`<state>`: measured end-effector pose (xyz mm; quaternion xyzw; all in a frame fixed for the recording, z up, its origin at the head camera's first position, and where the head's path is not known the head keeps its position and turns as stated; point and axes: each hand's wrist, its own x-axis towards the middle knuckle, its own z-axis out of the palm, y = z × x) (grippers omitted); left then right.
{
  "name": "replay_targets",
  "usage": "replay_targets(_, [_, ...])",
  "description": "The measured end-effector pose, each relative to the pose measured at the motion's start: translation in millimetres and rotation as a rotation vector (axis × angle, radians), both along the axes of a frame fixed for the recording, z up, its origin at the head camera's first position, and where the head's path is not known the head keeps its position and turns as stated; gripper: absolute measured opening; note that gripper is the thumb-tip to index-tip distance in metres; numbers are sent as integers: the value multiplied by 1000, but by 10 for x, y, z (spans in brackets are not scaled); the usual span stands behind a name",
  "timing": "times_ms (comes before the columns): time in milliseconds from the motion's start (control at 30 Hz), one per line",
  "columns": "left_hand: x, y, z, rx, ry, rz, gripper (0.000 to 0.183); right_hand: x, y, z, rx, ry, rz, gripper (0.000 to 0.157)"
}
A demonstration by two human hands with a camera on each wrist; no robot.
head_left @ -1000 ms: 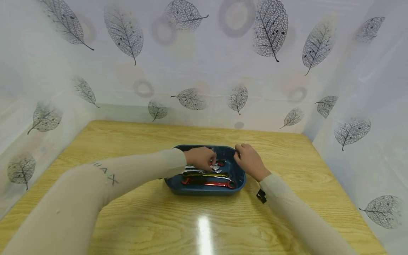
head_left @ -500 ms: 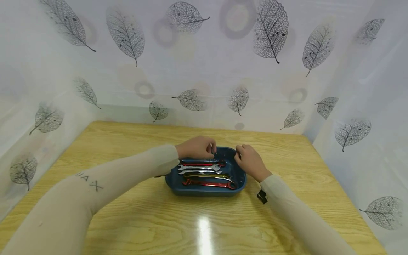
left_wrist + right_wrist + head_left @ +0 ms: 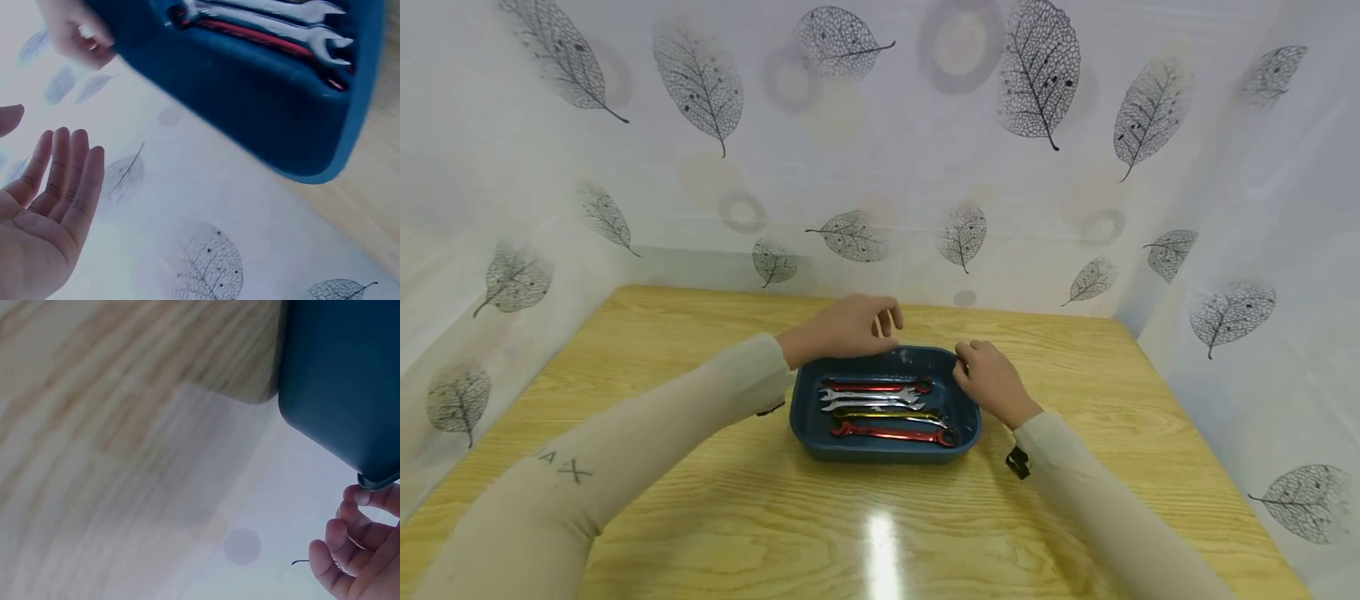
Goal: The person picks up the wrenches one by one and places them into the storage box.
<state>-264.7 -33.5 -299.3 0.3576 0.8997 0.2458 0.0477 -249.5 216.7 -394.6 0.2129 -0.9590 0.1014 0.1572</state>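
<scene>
A dark blue plastic basin (image 3: pixel 891 456) holds several combination wrenches lying side by side. At its front lies a red wrench (image 3: pixel 891 433), then a gold wrench (image 3: pixel 883 414); silver wrenches (image 3: pixel 868 405) come behind, and another red wrench (image 3: pixel 867 387) lies farthest back. Over the basin's back left edge my left hand (image 3: pixel 842 327) is raised, fingers apart and bare of any object; the left wrist view shows its palm (image 3: pixel 37 244). My right hand (image 3: pixel 992 382) grips the basin's back right rim. In the right wrist view its fingers (image 3: pixel 359 528) are bent beside the rim.
The basin stands on a wood-grain table (image 3: pixel 760 517) with a bright light reflection near the front. White sheeting printed with leaves (image 3: pixel 880 150) hangs behind the table and along both sides. Black straps (image 3: pixel 1017 461) show at the wrists.
My left hand has risen out of the basin, moving back and left while its fingers spread, which uncovers the wrenches. The right hand has stayed on the rim.
</scene>
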Motion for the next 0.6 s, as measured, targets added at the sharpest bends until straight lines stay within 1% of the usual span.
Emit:
replay_targets(200, [49,-95,117,115,-26,77,20,-36,22,-10,46,27,12,21])
replay_targets(400, [107,-207,223,210,-36,188,24,-44,23,12,82,31,14,22])
replay_targets(500, [130,-270,262,249,-43,247,26,-41,18,24,102,36,5,21])
replay_targets(600, [143,-333,281,283,-57,288,27,-35,8,43,112,32,-2,19])
